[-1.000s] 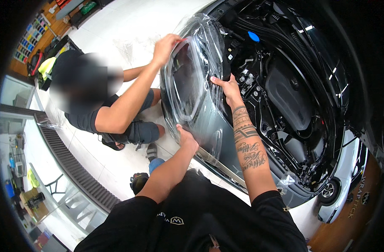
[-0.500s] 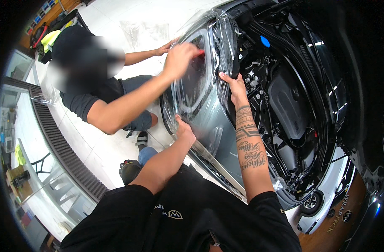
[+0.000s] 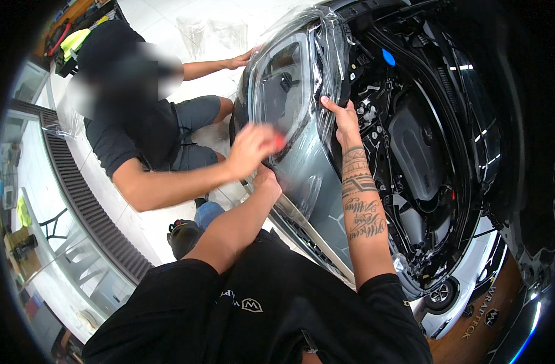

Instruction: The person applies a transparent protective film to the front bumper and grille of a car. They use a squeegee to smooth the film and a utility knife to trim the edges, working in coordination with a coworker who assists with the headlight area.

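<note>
A car (image 3: pixel 414 136) with its engine bay (image 3: pixel 374 161) exposed occupies the centre and right of the frame. Its headlight (image 3: pixel 280 91), upper centre, lies beneath clear film (image 3: pixel 305 155). The film is creased and bunched along the edge next to the engine bay, and extends down over part of the adjoining grey panel (image 3: pixel 332 221).

The person's right hand (image 3: pixel 344 118), right of centre, is clamped on the inner edge of the clear film, thumb on top and fingers curled on the engine-bay side. The left hand (image 3: pixel 267 181), near the centre, is at the lower outer end of the covered area; its fingers are partly hidden, and whether they are closed on the film cannot be determined.

A co-worker (image 3: pixel 135 130) is positioned low at upper left, knees bent. The co-worker's nearer hand (image 3: pixel 248 151), blurred, holds a red tool (image 3: pixel 279 143) at the lower end of the headlight, just above the person's left hand. The co-worker's farther hand (image 3: pixel 240 59) is at the car's outer edge.

A blue cap (image 3: pixel 388 57) is noted in the engine bay, a transparent sheet (image 3: pixel 214 36) on the white floor (image 3: pixel 156 24) at top, and a white vehicle (image 3: pixel 444 312) at lower right.
</note>
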The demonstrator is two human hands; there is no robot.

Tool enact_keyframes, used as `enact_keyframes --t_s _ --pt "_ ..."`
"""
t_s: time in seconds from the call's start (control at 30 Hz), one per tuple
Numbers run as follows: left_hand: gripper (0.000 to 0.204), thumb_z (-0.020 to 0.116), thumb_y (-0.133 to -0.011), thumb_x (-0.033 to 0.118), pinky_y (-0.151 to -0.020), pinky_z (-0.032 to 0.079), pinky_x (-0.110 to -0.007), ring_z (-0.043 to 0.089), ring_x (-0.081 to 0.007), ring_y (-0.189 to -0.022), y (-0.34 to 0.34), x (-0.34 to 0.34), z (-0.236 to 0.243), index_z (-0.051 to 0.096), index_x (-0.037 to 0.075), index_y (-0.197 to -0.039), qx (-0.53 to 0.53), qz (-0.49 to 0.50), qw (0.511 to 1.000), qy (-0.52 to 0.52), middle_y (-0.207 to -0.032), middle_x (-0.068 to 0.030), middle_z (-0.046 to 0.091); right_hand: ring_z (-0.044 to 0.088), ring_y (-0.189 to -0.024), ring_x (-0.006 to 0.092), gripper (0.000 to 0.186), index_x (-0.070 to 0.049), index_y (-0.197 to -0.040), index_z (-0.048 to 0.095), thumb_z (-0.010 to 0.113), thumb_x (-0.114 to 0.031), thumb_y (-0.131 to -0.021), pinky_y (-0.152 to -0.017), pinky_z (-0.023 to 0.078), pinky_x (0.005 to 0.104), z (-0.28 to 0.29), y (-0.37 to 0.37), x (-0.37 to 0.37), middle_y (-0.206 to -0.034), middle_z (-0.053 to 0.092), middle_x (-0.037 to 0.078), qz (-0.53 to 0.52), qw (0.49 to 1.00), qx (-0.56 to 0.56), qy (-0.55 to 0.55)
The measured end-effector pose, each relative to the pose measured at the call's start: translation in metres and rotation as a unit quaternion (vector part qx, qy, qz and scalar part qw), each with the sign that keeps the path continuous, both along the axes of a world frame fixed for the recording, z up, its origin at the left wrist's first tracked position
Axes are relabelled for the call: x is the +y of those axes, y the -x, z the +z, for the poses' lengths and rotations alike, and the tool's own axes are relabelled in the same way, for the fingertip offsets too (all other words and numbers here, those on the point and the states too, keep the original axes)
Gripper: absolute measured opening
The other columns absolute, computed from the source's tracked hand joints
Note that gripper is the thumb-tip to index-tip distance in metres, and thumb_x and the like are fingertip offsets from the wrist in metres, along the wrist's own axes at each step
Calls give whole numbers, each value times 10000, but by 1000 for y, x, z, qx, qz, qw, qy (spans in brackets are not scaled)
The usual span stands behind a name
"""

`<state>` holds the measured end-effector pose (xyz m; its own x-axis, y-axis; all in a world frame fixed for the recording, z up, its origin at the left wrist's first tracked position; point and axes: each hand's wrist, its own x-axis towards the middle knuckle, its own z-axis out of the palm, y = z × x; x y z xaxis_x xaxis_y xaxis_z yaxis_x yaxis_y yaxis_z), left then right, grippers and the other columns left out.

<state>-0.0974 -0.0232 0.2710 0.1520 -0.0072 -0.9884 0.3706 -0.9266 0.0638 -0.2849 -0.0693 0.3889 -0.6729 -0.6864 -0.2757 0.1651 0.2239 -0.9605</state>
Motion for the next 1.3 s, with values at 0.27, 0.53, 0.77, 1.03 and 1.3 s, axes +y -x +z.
enact_keyframes --t_s 0.27,0.53,0.77,1.03,1.3 --pt "896 468 -851 708 -881 521 -400 615 -284 -1033 -3 -3 7 536 -101 -1228 -4 -25 1000 -9 -1181 -155 611 615 -990 228 684 43 -1239 461 830 -87 -678 -904 471 336 -4 1 0 -1142 618 148 -8 1000 -3 11" --pt "1056 313 -820 812 -1097 67 -638 411 -362 -1321 -6 7 -31 363 -69 -1402 117 19 990 72 -1403 -145 485 616 -988 232 712 48 -1257 451 831 -95 -673 -903 471 335 7 -9 -3 -1141 619 150 -16 1000 13 -6" --pt "1056 331 -813 814 -1091 102 -640 414 -358 -1317 -5 6 -29 378 -66 -1394 120 31 991 57 -1407 -151 477 615 -986 229 691 39 -1253 460 827 -90 -682 -901 471 338 1 -2 0 -1133 622 147 -5 1000 6 1" --pt "1055 351 -805 817 -1084 143 -643 417 -354 -1312 -1 4 -27 394 -64 -1385 127 55 990 40 -1412 -158 468 618 -990 235 673 30 -1242 474 827 -83 -679 -906 474 342 -5 1 -1 -1138 622 144 -8 1000 -2 7" --pt "1040 382 -803 807 -1036 260 -570 471 -340 -1239 -7 -2 -4 428 -76 -1350 53 18 998 27 -1360 -168 499 604 -1022 237 750 47 -1287 424 834 -99 -676 -918 468 338 0 -5 0 -1183 601 154 -10 1000 3 -3"
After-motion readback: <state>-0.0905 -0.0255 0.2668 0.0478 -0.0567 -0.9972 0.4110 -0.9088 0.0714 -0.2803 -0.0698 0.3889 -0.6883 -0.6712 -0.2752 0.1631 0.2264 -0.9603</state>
